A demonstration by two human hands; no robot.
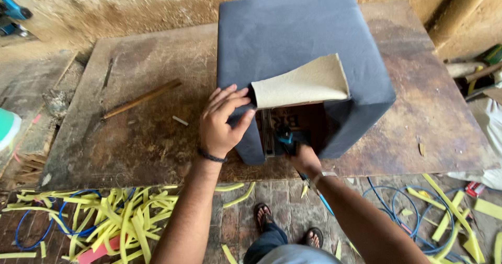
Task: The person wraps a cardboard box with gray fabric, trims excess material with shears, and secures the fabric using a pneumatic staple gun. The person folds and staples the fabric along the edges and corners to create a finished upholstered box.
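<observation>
A cube-shaped box covered in dark blue-grey fabric (pixel 298 39) stands on a worn wooden board (pixel 146 133). A flap of the fabric (pixel 303 83) is folded up, showing its tan underside and the brown board of the box beneath. My left hand (pixel 222 120) presses flat on the fabric at the box's front left corner, fingers spread. My right hand (pixel 304 159) grips a blue tool (pixel 286 137) held against the exposed lower front of the box; a blue hose runs down from it.
A wooden stick (pixel 141 99) lies on the board to the left. Yellow foam strips (pixel 112 217) and blue hose (pixel 413 209) litter the brick floor. My sandalled feet (pixel 287 227) stand below the board's front edge. More clutter sits at the right edge.
</observation>
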